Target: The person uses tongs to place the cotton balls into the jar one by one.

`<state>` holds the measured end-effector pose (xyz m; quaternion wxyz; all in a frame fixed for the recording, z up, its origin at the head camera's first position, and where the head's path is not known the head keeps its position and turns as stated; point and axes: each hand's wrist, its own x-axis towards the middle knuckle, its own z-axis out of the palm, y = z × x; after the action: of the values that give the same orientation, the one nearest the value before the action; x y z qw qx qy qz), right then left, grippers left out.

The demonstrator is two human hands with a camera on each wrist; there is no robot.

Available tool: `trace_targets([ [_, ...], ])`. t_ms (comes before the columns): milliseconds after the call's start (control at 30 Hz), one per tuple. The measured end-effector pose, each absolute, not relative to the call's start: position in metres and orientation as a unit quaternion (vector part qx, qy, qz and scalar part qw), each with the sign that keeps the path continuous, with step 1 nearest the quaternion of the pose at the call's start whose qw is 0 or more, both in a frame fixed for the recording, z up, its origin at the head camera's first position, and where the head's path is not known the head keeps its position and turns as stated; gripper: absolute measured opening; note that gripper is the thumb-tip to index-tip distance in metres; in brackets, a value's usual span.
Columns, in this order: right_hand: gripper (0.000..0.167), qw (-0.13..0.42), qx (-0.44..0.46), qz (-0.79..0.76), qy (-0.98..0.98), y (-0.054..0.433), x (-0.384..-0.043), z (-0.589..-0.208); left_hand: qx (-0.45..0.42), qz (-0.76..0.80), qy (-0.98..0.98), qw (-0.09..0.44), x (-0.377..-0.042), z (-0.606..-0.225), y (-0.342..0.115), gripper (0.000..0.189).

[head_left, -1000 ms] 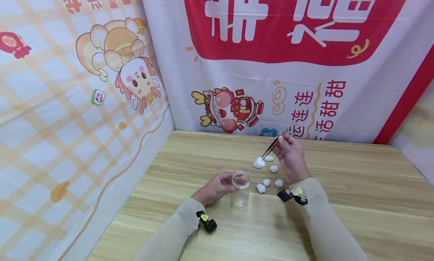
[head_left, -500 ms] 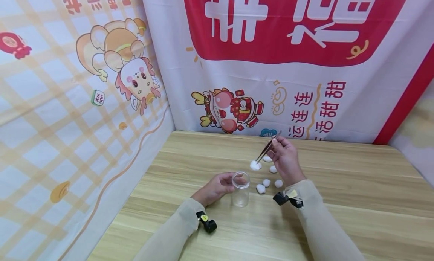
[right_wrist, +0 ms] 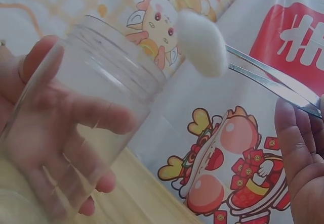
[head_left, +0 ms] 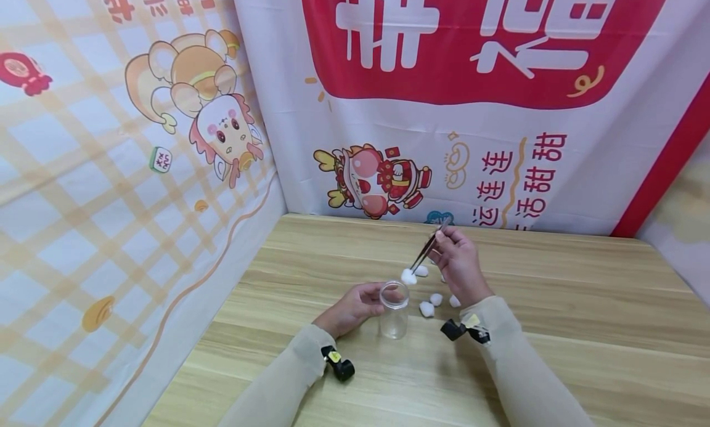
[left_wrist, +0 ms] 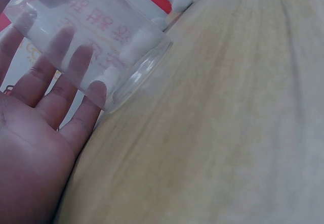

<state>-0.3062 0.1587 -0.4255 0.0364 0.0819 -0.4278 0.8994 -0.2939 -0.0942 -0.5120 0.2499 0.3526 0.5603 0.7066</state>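
Note:
My left hand [head_left: 355,305] grips a clear jar [head_left: 393,323] that stands upright on the table, its mouth uncovered. Fingers [left_wrist: 83,64] wrap round its wall in the left wrist view. My right hand [head_left: 461,262] pinches a pair of metal tweezers [head_left: 426,253]. Between the tweezer tips is a white cotton ball [head_left: 408,277], just beyond the jar's rim and slightly to its right. In the right wrist view the cotton ball [right_wrist: 202,44] hangs beside the jar mouth, level with the rim.
More cotton balls lie on the wooden table [head_left: 554,304] right of the jar: a pair [head_left: 426,309] in front, another [head_left: 421,271] behind the held one, others partly hidden by my right hand. A printed cloth [head_left: 355,125] rises at the table's back, another [head_left: 138,230] along the left.
My right hand has moved left and slightly toward me, lifting the cotton ball in the tweezers off the table and bringing it close to the jar. The left hand and jar have stayed put.

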Motion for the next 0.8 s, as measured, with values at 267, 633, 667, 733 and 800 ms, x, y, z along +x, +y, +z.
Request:
trace_targets([
  [267, 0.006, 0.024, 0.088, 0.89, -0.447, 0.149, -0.305, -0.431, 0.346, 0.707, 0.565, 0.249, -0.294, -0.512, -0.095, 0.056],
  [633, 0.01, -0.003, 0.075, 0.876, -0.476, 0.134, -0.3, -0.438, 0.312, 0.705, 0.593, 0.233, -0.291, -0.511, -0.097, 0.076],
  [667, 0.012, -0.003, 0.073, 0.873, -0.482, 0.134, -0.3, -0.438, 0.311, 0.705, 0.593, 0.232, -0.291, -0.511, -0.096, 0.079],
  [733, 0.014, -0.002, 0.072, 0.87, -0.489, 0.133, -0.299, -0.439, 0.314, 0.705, 0.593, 0.229, -0.291, -0.511, -0.096, 0.083],
  [800, 0.015, -0.001, 0.072, 0.868, -0.491, 0.132, -0.299, -0.44, 0.317, 0.705, 0.592, 0.227, -0.29, -0.511, -0.095, 0.085],
])
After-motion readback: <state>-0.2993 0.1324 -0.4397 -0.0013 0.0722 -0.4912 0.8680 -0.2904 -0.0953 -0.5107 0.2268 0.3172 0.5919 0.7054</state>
